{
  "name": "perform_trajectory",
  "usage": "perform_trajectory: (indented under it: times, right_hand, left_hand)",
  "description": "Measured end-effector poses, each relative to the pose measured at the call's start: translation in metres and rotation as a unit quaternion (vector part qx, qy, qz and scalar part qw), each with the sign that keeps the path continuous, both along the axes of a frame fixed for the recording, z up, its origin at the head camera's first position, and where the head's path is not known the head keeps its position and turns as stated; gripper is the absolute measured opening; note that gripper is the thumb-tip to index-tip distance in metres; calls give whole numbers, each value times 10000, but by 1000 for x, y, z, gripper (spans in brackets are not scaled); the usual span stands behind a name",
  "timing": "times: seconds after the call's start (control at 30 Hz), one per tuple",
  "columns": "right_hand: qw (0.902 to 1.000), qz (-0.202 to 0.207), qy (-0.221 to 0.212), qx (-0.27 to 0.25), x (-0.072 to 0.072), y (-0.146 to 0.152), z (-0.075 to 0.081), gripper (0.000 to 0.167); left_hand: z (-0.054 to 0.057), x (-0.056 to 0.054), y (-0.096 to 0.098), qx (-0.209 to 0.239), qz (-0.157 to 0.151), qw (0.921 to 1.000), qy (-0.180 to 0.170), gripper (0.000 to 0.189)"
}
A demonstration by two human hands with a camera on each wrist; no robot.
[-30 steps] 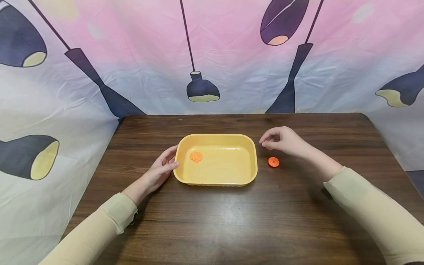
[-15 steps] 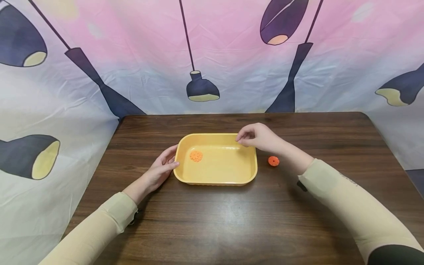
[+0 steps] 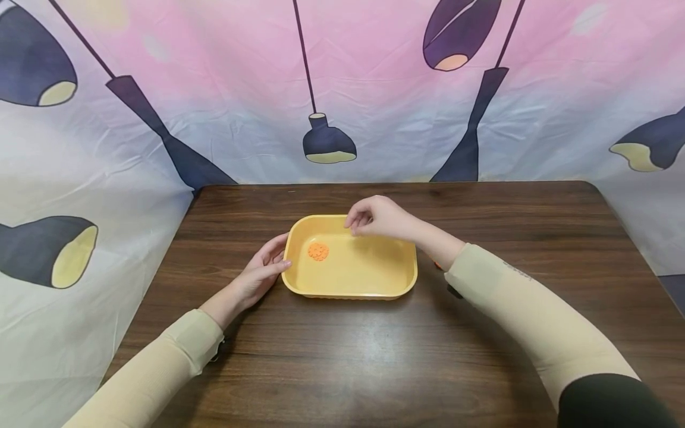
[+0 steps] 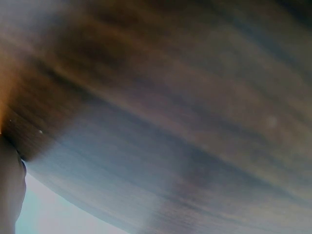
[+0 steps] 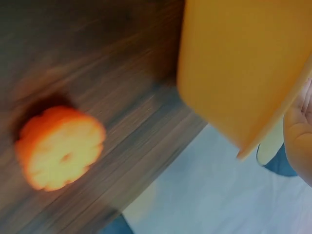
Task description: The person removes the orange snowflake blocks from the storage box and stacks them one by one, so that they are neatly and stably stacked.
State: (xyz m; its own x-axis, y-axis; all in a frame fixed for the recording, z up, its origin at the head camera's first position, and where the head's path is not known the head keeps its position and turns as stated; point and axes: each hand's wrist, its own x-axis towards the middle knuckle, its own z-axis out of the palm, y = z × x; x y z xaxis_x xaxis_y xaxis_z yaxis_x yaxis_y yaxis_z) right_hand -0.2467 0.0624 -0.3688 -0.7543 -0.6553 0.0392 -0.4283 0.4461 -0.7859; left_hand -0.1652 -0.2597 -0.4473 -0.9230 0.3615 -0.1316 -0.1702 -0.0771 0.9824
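Since the earlier frames, the right hand (image 3: pixel 379 216) has moved left from beyond the tray's right end to above its far side, and its forearm now hides nearly all of the notched orange disc on the wooden table (image 3: pixel 321 362). The right wrist view shows that notched orange disc (image 5: pixel 66 148) plainly, lying apart from the yellow tray (image 3: pixel 348 276), with a small hole in its middle, rather like a toy carrot slice. Inside the tray, towards its left end, lies an orange scalloped cluster (image 3: pixel 318 252); I cannot count its pieces. The left hand (image 3: pixel 258 272) has its thumb over the tray's left rim and its fingers behind the wall, gripping it. The right fingers are bent close to the thumb; whether they pinch anything, I cannot tell. The step looks like a reach towards the cluster, which would call for lowering the fingertips while the tray is held steady.
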Motion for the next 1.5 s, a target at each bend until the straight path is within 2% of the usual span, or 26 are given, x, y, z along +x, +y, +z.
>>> perform_trajectory:
  times: [0.27,0.6,0.73,0.93,1.13,1.33,1.5]
  right_hand:
    - [9973,580,113,431,0,-32,4,16]
    - [9911,995,297,829,3,-58,17,18]
    - [9877,1212,209,964,0,-66,24,21]
    - [9808,1553,8,1177,-7,-76,27,27]
    - [9682,1889,-229,1623,-15,-85,29,32]
    - [9565,2062,-311,2041,-23,-90,27,34]
    - [9549,2178,-449,1967,-29,-91,21,38]
  left_hand:
    - [-1,0,0,15,-15,10000,21,76]
    - [-1,0,-1,39,-60,10000,29,75]
    - [-1,0,-1,75,-55,9999,54,74]
    - [0,1,0,76,-37,10000,21,73]
    - [0,1,-1,42,-39,10000,38,72]
    - [-1,0,-2,29,-55,10000,58,72]
    - [-3,0,-2,44,-61,9999,67,73]
